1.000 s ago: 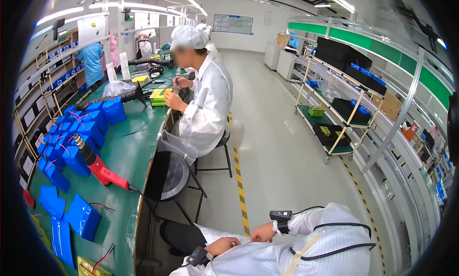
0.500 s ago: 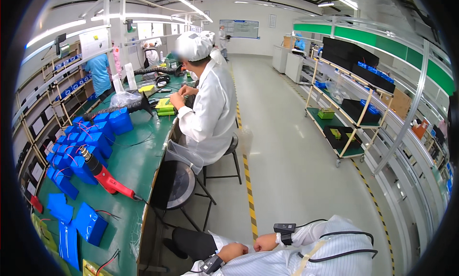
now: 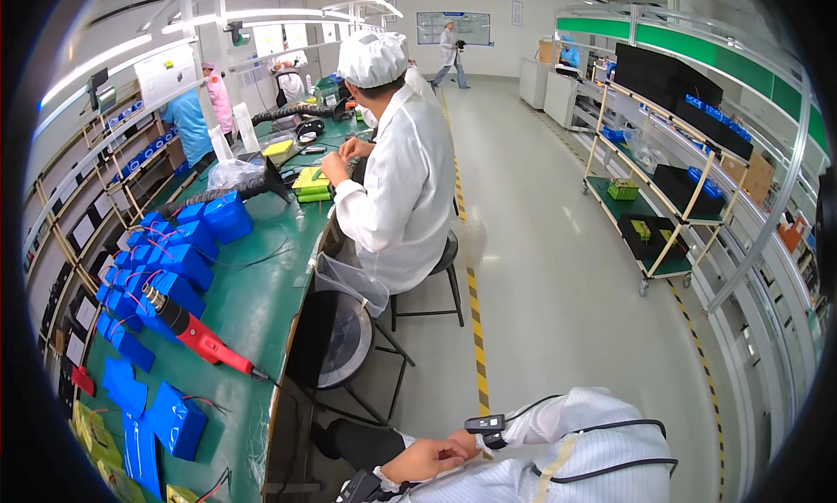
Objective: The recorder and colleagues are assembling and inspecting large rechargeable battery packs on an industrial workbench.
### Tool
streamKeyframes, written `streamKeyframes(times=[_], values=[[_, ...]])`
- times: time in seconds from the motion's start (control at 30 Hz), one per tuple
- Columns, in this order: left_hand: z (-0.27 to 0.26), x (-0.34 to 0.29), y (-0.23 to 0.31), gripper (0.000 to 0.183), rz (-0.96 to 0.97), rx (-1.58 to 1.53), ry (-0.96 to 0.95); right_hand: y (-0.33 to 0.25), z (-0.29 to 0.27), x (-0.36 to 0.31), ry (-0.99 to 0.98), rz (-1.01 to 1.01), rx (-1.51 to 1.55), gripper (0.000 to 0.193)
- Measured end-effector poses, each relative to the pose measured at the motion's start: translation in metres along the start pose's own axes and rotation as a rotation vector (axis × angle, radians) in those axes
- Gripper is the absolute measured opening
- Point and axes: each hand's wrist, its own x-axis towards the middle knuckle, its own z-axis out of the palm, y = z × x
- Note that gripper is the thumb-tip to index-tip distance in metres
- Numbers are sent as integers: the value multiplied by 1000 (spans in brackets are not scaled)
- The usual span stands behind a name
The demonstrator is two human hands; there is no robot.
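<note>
My right hand (image 3: 425, 459) lies at the lower edge with relaxed fingers and nothing in it, resting against my white striped sleeve (image 3: 567, 442). A black wrist device (image 3: 485, 424) sits on that wrist. Of my left arm only a cuff with a black strap (image 3: 356, 488) shows, and the hand itself is hidden. A green workbench (image 3: 253, 302) runs along my left. On it lie several blue battery packs (image 3: 174, 420) and a red and black heat gun (image 3: 196, 333). The nearest pack is well left of my hand.
A co-worker in a white coat (image 3: 397, 198) and cap sits on a stool (image 3: 440, 268) at the bench ahead. An empty black chair (image 3: 336, 342) stands between us. A wheeled rack (image 3: 649, 211) with bins lines the right wall. Yellow-black floor tape (image 3: 475, 329) runs down the aisle.
My head has turned, so the seated co-worker and the bench now sit larger and more central. My right hand has stayed resting on the sleeve.
</note>
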Motion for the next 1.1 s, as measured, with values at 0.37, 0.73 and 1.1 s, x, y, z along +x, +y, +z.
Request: streamKeyframes(times=[0.37, 0.73, 1.1], values=[[-33, -2, 182, 27, 567, -283, 50, -17, 8, 14, 149, 148, -439, 40], [-20, 5, 205, 56, 969, -120, -143, -9, 8, 33, 96, 159, -460, 43], [-13, -12, 251, 47, 828, 51, -213, 96, -79, 4, 41, 448, -454, 41]])
